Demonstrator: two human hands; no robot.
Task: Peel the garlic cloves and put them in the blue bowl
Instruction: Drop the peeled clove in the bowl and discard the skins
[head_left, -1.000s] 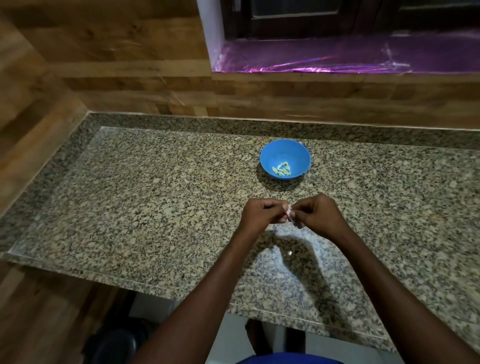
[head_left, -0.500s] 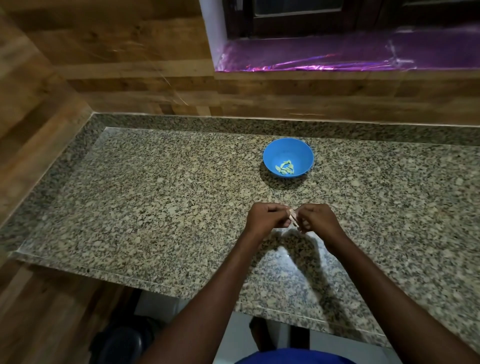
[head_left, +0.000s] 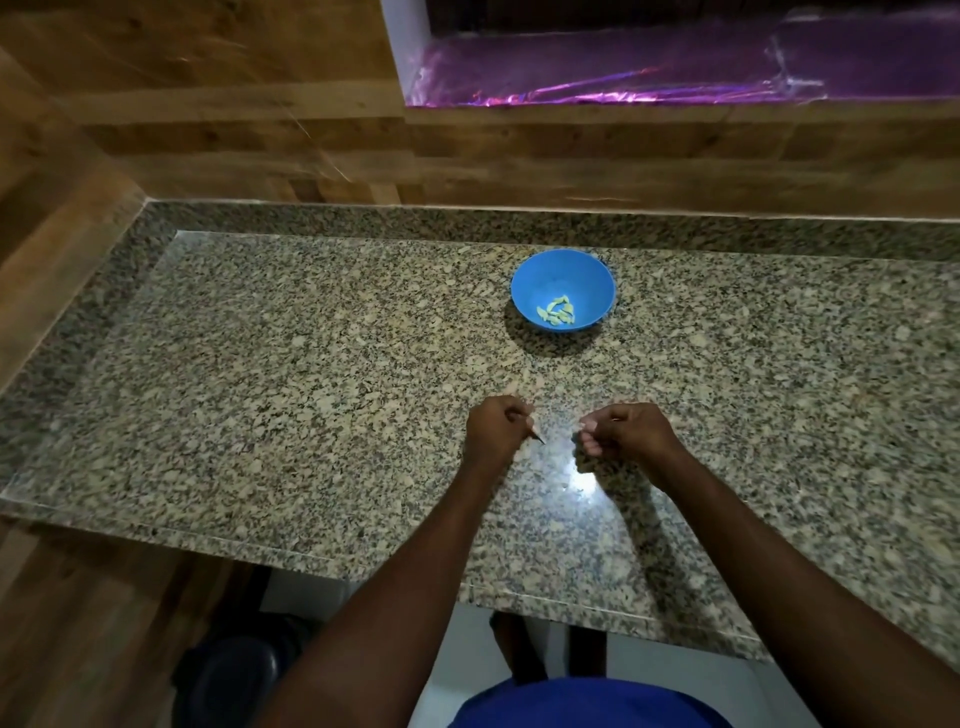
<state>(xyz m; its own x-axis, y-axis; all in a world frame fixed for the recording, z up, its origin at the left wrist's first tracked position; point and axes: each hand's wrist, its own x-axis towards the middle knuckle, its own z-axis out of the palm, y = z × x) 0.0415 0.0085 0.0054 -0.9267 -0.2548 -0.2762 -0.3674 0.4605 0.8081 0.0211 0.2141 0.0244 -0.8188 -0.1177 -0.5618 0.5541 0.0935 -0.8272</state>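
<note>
Speckled granite bench (head_left: 311, 374), with a raised granite lip along its far and left edges, meeting wood-panelled walls at the far left corner. A blue bowl (head_left: 582, 270) stands directly on the bench, right of centre and nearer the far edge than the near one. Peeled garlic cloves (head_left: 557, 313) lie clustered in the bowl's bottom.

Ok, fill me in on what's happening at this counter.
A person is peeling garlic over a granite counter. Both hands are held apart above it with fingers curled: the left hand pinches a small dark sliver, probably peel, and the right hand pinches something small and pale, likely the clove, though it is too small to tell. The blue bowl beyond the hands holds a few peeled cloves.
</note>
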